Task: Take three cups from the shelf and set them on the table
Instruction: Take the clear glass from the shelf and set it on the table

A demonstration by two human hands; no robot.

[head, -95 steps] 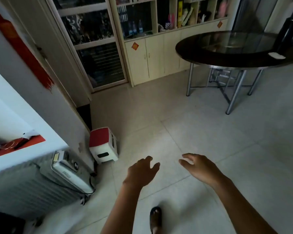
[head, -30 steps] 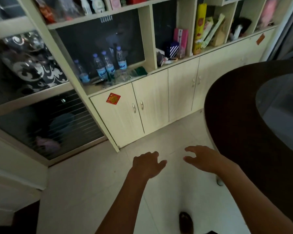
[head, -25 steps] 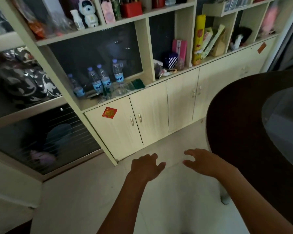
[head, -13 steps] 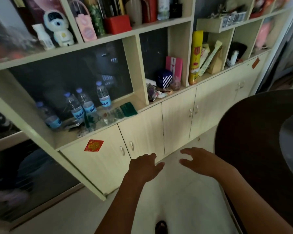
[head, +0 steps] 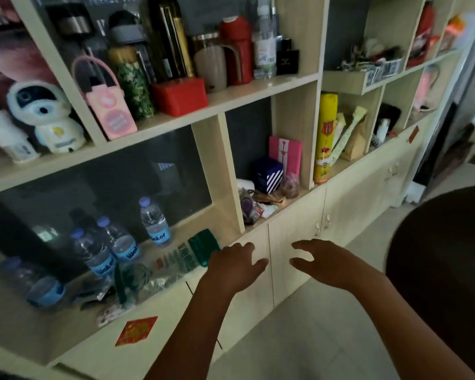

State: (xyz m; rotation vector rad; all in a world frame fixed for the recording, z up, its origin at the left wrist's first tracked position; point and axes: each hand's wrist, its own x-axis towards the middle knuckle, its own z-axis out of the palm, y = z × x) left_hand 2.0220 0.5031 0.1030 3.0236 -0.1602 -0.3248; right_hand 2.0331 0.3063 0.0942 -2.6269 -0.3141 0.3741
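Left hand (head: 235, 267) and right hand (head: 331, 266): spread, empty, before the cabinet doors (head: 294, 239) | Shelf (head: 231, 96), pale wood laminate: red lidded cup (head: 236, 52) and frosted cup (head: 210, 63) on upper board near its right end | Lower bay: clear plastic bottles (head: 113, 248), blue labels, lettering unclear | Table (head: 447, 259): dark round edge, right

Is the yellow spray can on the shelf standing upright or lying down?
Upright. The yellow spray can stands on its base on the shelf, its top pointing up, beside a divider.

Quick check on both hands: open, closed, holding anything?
Left hand: open, fingers loosely curled, holding nothing.
Right hand: open, fingers spread, holding nothing.
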